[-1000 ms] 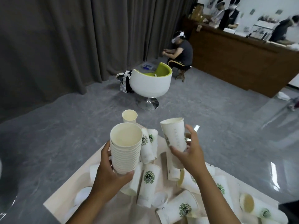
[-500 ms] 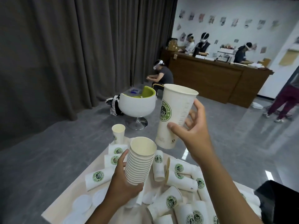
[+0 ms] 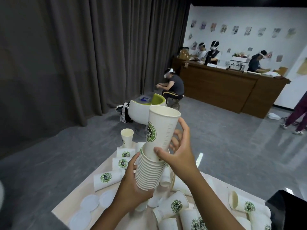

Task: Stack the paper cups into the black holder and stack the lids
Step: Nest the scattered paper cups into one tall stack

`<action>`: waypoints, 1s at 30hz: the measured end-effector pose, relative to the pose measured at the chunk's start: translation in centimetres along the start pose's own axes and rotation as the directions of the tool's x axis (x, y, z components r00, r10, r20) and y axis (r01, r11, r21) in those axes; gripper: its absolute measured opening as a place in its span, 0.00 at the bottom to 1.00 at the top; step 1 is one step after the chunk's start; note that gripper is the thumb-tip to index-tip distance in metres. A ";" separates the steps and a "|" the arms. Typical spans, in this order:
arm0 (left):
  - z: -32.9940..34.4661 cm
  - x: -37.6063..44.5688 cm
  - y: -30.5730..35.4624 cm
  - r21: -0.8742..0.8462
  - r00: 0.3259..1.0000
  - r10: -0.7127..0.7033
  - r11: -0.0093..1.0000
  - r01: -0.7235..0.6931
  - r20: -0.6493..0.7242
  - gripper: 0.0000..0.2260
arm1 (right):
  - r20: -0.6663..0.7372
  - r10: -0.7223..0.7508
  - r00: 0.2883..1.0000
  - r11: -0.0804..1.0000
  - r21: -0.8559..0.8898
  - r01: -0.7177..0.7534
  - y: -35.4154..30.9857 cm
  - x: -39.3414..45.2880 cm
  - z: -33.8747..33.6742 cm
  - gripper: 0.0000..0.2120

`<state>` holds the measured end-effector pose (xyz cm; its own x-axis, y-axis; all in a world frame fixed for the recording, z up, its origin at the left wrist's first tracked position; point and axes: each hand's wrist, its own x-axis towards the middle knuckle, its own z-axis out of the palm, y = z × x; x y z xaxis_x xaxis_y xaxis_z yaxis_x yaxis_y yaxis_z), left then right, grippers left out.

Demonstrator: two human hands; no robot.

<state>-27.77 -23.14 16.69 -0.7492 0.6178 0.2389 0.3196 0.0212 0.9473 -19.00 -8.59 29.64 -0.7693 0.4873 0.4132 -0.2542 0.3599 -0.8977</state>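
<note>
Mid-stacking: a single cup going base-first into the stack, its foot already inside the top rim, most of its body above, leaning slightly right. Right hand closed around the cup's lower part, thumb in front, fingers behind. Left hand wrapped around the stack's lower half, holding it clear above the tabletop.

Next, by the look of it: pushing the cup straight down along the stack's axis until the rims nest, with the tilt taken out first, or the foot may jam on the rim. Right grip best loosened as the cup sinks, so the thumb does not catch between rims. Left grip firm but not crushing; paper walls dent easily.

Still much to do: many loose cups lying on their sides across the tabletop, one upright cup at the far edge. White lids scattered flat at the near left, unstacked. A black shape at the lower right corner, possibly the holder; cannot tell.

Nothing blocking the stack itself. Farther off, a white chair on the floor, a wooden counter with several people behind it, one person crouched near the curtain.
</note>
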 end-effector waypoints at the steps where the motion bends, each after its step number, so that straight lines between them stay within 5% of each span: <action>1: -0.2 -0.1 0.2 -0.008 1.000 -0.008 1.000 0.008 0.011 0.52 | 0.012 -0.002 1.000 1.000 -0.011 0.002 0.2 -0.1 0.1 0.54; 8: -1.4 0.2 1.3 -0.044 0.999 -0.030 0.999 0.032 0.033 0.50 | 0.068 -0.042 0.997 0.998 -0.053 0.045 0.2 0.2 0.1 0.55; 18: -2.8 -0.9 0.0 -0.066 0.997 -0.079 0.995 0.077 -0.024 0.51 | 0.114 -0.050 0.992 0.994 -0.087 0.060 1.6 -0.3 1.8 0.20; 23: -5.0 -1.9 -2.9 -0.094 0.980 -0.140 0.987 0.128 -0.138 0.48 | 0.161 0.046 0.986 0.998 -0.041 -0.040 3.6 -0.1 3.2 0.30; 30: -11.3 -0.3 -5.2 -0.170 0.929 -0.224 0.969 0.180 -0.294 0.51 | -0.034 0.284 0.958 0.956 -0.071 -0.286 10.0 1.4 3.4 0.25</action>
<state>-35.80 -32.32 14.15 -0.9383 0.3380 0.0727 0.0766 -0.0019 0.9971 -24.64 -6.96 20.71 -0.7893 0.5964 0.1461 0.0184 0.2609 -0.9652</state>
